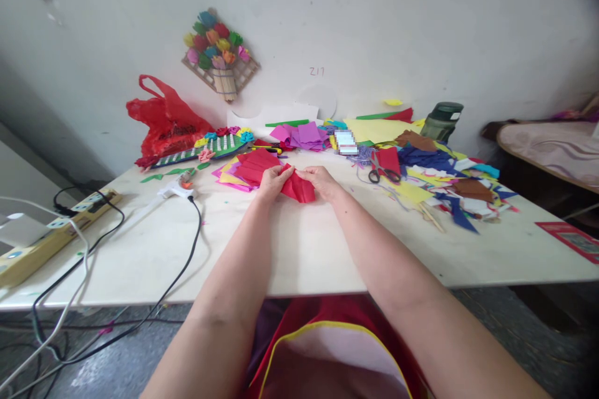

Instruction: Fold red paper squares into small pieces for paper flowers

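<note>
A sheet of red crepe paper (299,189) is held between my two hands above the white table (313,249). My left hand (274,182) pinches its upper left part with thumb and fingers. At its upper right, my right hand (321,182) is closed on the paper too. The red paper is creased where the fingertips meet it. Just left of my left hand lies a stack of coloured paper (253,165), red on top with yellow and pink beneath. Scissors (382,171) with dark handles rest to the right of my right hand.
A white glue gun (176,190) with a black cord lies left, near a power strip (60,230). Paper scraps (449,174) cover the right side, with a green bottle (442,121) behind. A red plastic bag (163,115) and paper flowers (227,134) stand back left.
</note>
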A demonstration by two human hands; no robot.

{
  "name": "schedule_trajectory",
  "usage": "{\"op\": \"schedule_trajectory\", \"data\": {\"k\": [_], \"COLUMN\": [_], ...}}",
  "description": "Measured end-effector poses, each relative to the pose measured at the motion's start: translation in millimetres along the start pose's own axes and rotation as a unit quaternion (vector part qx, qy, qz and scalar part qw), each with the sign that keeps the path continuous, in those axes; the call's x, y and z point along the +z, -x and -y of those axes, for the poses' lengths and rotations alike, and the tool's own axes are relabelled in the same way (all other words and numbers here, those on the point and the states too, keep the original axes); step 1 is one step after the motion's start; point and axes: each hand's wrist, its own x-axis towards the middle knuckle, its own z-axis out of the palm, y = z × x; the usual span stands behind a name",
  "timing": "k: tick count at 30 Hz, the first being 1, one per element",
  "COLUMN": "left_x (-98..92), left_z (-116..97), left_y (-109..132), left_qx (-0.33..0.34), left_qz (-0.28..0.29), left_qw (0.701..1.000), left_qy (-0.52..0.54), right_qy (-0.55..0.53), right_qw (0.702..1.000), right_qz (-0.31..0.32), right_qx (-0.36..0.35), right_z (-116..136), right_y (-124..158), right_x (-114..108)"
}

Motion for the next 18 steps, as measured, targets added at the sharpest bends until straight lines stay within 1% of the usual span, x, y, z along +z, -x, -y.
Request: {"op": "schedule_trajectory", "data": {"k": [4,10,18], "left_x": [-0.4,-1.5,-0.6], "left_z": [-0.2,-0.9,-0.5], "left_y": [0.5,2.2,2.5], "left_qx": [0.0,-0.008,-0.016], "left_qz": [0.015,0.022,0.022], "left_qw": [1.0,0.999,0.998], "left_qy": [0.012,0.045,0.06], "right_qy": [-0.042,-0.04,-0.046], "right_qw": [0.998,0.996,0.995], "right_qz": [0.017,0.033,0.055], "right_qx": [0.043,0.078,0.066], "right_z": [0.6,1.5,1.1], "right_y": [0.4,1.3,0.6], "right_x": [-1.0,-5.6,-9.9]}}
